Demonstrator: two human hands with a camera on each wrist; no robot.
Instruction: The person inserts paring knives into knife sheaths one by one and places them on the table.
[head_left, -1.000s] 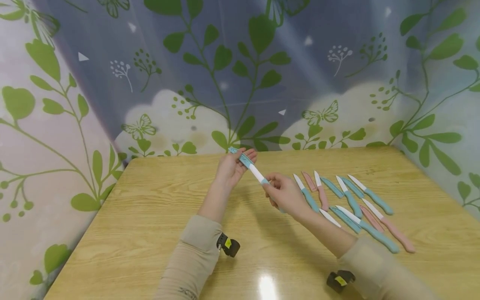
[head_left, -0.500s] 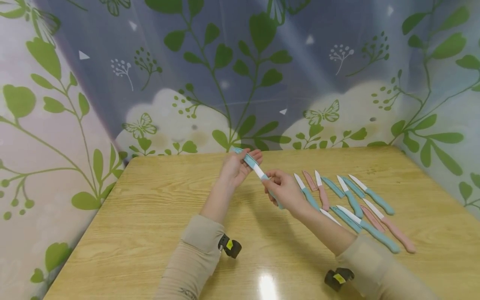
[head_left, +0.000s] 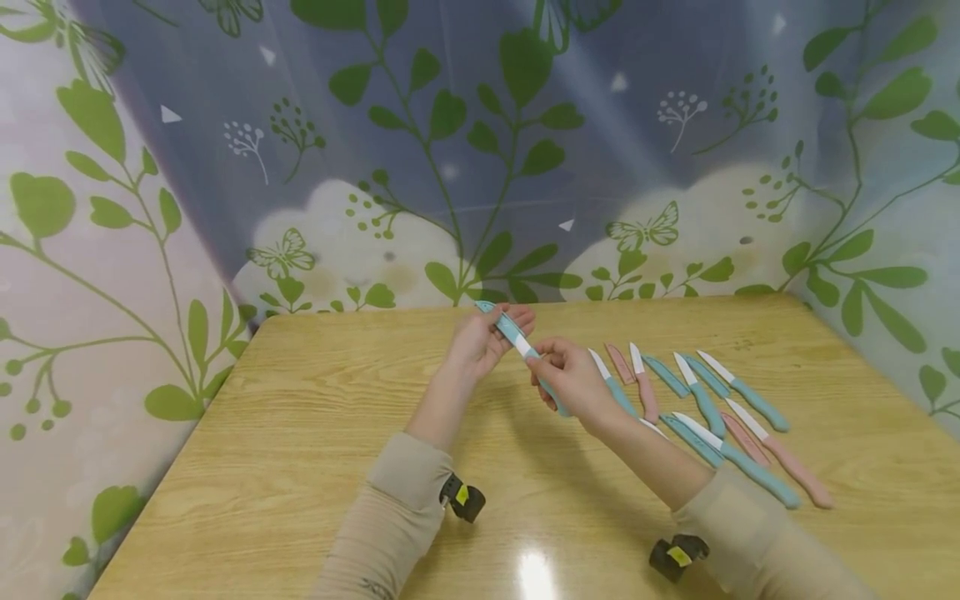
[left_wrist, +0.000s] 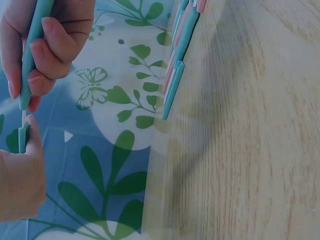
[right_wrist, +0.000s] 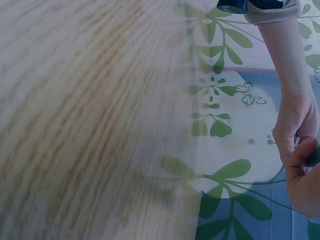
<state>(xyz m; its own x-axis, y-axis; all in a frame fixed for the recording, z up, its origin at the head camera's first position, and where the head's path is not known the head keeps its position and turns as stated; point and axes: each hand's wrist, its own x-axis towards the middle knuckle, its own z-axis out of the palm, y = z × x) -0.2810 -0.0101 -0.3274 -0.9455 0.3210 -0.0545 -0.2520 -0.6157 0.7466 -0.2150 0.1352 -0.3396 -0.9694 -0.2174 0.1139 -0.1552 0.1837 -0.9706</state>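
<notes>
My left hand [head_left: 480, 340] pinches a light-blue knife sheath [head_left: 507, 327] between its thumb and fingers, above the far part of the table. My right hand [head_left: 572, 379] grips the light-blue handle of a knife [head_left: 553, 395], its fingers curled around it. Most of the white blade is inside the sheath; a short stretch shows between sheath and handle. In the left wrist view the handle [left_wrist: 33, 55] and the sheath [left_wrist: 23, 139] line up end to end. The right wrist view shows the hands close together at its right edge, with the knife mostly hidden.
On the right of the wooden table [head_left: 315, 417] lie several bare knives, such as a blue one [head_left: 761, 477] and a pink one [head_left: 797, 467]. Blue sheaths [head_left: 666, 375] and pink sheaths [head_left: 746, 435] lie among them. A leaf-patterned curtain [head_left: 495, 167] hangs behind the table.
The blade has slid deeper into the sheath, so less white shows. My left hand has moved slightly right and toward the right hand, which has stayed nearly still.
</notes>
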